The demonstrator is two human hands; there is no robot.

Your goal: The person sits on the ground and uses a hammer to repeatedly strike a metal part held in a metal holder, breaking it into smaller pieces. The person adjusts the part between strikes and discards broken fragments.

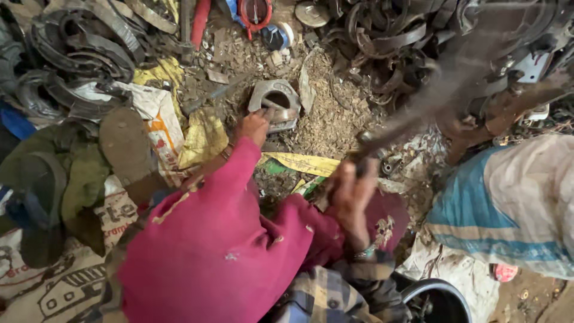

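Right hand (351,197), raised, fingers clenched on a blurred tool (418,101); outstretched left hand (256,125) fingers press a metal bracket (276,101).

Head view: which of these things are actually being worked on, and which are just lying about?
In hand:
- grey metal piece, held down by the left hand
- blurred dark tool, gripped by the right hand

Lying about:
- rubber strips
- printed sacks
- black bucket
- red handle

Magenta sleeve (221,239), plaid cloth (335,296), blue-striped sack (508,203), yellow wrapper (203,137).
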